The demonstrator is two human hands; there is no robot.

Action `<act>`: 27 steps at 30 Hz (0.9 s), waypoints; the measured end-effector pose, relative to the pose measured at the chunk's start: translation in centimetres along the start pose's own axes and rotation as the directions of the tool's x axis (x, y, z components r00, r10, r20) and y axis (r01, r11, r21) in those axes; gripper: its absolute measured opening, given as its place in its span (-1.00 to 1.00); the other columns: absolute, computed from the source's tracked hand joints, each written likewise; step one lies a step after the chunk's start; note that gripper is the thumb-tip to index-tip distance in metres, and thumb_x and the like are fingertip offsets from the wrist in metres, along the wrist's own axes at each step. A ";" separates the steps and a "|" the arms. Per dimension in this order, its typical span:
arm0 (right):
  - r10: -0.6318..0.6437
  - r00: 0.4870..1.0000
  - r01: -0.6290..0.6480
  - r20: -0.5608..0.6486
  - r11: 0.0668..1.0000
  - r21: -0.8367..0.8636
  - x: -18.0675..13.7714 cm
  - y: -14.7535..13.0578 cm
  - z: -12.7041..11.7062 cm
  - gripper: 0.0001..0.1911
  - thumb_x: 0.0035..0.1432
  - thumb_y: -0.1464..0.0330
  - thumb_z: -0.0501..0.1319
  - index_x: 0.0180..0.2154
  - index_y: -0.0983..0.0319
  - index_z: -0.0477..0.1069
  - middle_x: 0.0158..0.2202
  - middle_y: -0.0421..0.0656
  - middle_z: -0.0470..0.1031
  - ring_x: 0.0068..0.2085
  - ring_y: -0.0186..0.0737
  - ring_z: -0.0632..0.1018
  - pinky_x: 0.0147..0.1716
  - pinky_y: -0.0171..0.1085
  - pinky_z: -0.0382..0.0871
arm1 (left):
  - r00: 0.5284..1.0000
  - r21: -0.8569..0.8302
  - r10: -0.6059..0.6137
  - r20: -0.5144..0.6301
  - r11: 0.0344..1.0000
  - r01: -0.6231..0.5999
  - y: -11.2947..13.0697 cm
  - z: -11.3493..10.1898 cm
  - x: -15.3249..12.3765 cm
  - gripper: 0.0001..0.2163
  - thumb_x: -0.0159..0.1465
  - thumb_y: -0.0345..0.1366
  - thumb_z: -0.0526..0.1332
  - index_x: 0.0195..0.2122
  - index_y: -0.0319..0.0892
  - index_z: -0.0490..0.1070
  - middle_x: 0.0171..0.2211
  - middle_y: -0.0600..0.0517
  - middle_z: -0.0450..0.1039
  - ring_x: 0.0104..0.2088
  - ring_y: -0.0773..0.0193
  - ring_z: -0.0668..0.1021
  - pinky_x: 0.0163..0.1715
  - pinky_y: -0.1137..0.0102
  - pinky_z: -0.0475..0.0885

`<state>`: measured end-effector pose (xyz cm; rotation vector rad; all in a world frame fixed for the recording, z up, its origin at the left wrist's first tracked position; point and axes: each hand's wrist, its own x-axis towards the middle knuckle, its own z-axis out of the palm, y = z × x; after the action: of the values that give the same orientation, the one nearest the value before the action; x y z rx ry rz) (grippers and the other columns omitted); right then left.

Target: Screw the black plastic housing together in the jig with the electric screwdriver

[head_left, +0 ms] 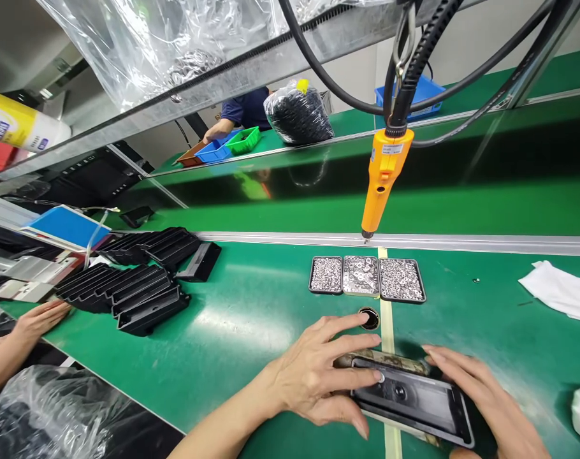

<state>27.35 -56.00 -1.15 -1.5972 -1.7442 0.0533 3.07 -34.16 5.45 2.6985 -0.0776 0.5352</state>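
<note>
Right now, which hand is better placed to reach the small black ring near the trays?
Probably the left hand: its index fingertip lies just beside the ring, while the right hand holds the black part lower down.

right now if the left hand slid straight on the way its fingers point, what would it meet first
The left hand points right, across the black part it rests on. Going straight on, its fingers would most likely meet the right hand, which holds the part's far end. The small black ring lies off that line, further away.
</note>
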 end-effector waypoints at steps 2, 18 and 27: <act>-0.005 1.000 0.006 -0.012 1.000 0.016 0.2 -0.2 -0.2 -0.20 0.51 -0.19 -0.11 0.39 0.28 0.21 0.29 0.04 0.36 0.25 0.02 0.46 0.20 -0.23 0.43 | 0.999 0.045 0.033 0.013 0.998 -0.033 0.0 0.2 0.0 -0.45 0.33 0.24 0.27 0.16 -0.02 0.50 0.26 -0.14 0.46 0.37 -0.17 0.36 0.06 0.10 0.47; -0.016 1.000 0.015 0.010 0.999 0.038 0.3 -0.1 -0.2 -0.19 0.51 -0.18 -0.14 0.38 0.31 0.22 0.31 0.04 0.33 0.27 0.04 0.44 0.20 -0.22 0.45 | 0.978 0.112 0.208 0.006 0.972 -0.207 0.6 1.0 1.6 -0.37 0.40 0.28 0.11 0.21 -0.15 0.45 0.32 -0.17 0.38 0.43 -0.07 0.28 0.36 0.12 0.29; 0.035 0.998 -0.041 0.050 0.993 0.111 -1.0 0.9 0.0 -0.27 0.55 -0.12 -0.18 0.43 0.22 0.15 0.37 0.02 0.25 0.32 0.12 0.37 0.24 -0.13 0.37 | 0.832 -0.303 -0.357 -0.425 0.922 0.241 -1.6 0.8 0.0 -0.60 0.58 -0.13 -0.04 -0.06 -0.08 0.61 -0.07 -0.10 0.59 0.13 0.03 0.51 0.13 0.09 0.42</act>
<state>28.01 -56.63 -2.06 -1.5589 -1.7165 0.2059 3.54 -32.94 4.18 2.2127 0.3904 0.9955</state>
